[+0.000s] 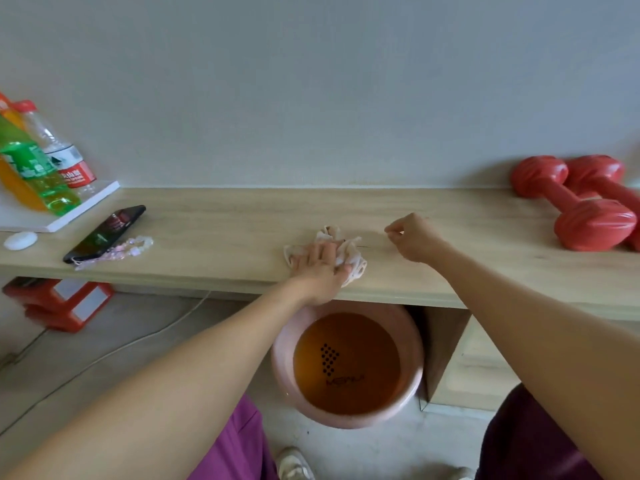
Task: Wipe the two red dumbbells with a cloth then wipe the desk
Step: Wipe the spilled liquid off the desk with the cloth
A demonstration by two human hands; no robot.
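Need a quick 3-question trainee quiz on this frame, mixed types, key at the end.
1. True or false: the left hand presses the cloth flat on the desk.
2. Multiple choice: the two red dumbbells lie A) at the desk's right end, B) in the basin, C) beside the phone.
3. Fill in: the right hand holds ____.

Key: 1 true; 2 A; 3 nothing.

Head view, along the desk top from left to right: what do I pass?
Bottles → white puck → phone → bead strap → left hand pressing the cloth → right hand, empty → dumbbells.
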